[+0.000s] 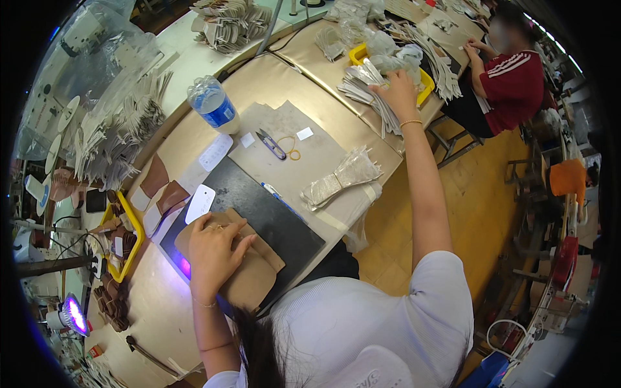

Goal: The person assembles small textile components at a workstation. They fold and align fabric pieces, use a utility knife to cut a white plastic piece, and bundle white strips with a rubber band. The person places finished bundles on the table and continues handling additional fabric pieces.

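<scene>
My left hand [218, 249] lies on a small stack of tan leather-like pieces [262, 262], fingers and thumb apart. Under the pieces is a black board [294, 236], and a white tag [200, 204] sits just beyond my fingertips. My right arm stretches far out to the right. At its end my right hand [398, 97] is over a bundle of whitish strips [370, 94] beside a yellow basket [424, 87], thumb and fingers spread; its fingertips partly disappear among the strips and clear plastic bags [402, 59].
Thread snips [272, 145], a pen [279, 199], a plastic bottle [213, 107] and a banded bundle in clear plastic [343, 180] lie around the board. Brown pieces fill a yellow tray [134, 242] at left, near a lit purple lamp [74, 315]. A person in red [514, 84] sits at far right.
</scene>
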A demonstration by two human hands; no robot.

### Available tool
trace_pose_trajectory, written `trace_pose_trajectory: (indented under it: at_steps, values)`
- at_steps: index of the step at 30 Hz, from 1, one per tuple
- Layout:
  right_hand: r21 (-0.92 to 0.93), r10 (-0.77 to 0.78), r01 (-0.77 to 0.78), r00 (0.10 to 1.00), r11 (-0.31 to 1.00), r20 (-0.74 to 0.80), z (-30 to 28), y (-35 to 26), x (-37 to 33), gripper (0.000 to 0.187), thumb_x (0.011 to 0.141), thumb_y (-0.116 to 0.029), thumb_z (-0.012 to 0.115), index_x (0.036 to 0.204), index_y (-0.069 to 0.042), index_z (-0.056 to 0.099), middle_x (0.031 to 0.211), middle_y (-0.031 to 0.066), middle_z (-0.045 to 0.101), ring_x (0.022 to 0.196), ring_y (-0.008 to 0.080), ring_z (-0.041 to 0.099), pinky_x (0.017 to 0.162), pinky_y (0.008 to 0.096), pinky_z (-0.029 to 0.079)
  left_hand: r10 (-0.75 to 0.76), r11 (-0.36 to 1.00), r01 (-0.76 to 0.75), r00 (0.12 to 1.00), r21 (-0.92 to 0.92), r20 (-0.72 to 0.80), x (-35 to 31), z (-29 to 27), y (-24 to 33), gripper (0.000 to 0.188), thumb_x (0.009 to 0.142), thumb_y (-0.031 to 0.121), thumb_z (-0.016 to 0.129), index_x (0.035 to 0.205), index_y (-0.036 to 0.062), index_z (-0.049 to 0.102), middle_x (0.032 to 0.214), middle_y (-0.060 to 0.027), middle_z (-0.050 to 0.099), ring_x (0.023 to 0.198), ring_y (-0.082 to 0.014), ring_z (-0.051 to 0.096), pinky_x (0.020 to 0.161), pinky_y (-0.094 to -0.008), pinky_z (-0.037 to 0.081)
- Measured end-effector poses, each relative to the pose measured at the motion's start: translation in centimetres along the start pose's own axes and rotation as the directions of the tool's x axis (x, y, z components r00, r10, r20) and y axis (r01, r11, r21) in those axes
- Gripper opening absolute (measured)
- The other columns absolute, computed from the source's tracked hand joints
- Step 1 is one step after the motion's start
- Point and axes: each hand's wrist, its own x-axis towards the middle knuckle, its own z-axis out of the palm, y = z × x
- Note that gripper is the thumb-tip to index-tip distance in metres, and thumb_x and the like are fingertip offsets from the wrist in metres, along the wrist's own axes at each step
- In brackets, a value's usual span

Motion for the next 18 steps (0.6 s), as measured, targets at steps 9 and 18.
trace_pose_trajectory:
  at_steps: [9,18]
  values:
    - [0.177,0.107,-0.129,0.986,0.976,0.130,3.6,3.1,1.2,0.056,0.077,-0.042,0.074,0.114,-0.001,0.064,0.104,0.0141,0.066,0.093,0.0264,0.064,0.085,0.0371,0.049,-0.019,0.999,0.015,0.995,-0.044,-0.100,0.0,0.0,0.0,0.027,0.083,0.028,0.070,0.102,0.0082,0.071,0.067,-0.0071,0.066,0.073,-0.0235,0.063,0.097,-0.0396,0.043]
    - [0.874,0.260,-0.034,0.960,0.485,-0.107,-5.5,9.4,-2.2,0.046,0.091,-0.035,0.067,0.116,0.003,0.058,0.103,0.0070,0.064,0.090,0.0120,0.057,0.080,0.0248,0.047,0.015,0.989,-0.045,0.977,-0.142,-0.211,0.0,0.1,0.1,0.027,0.081,0.019,0.071,0.105,0.0056,0.069,0.081,-0.0098,0.067,0.082,-0.0258,0.063,0.095,-0.0401,0.044]
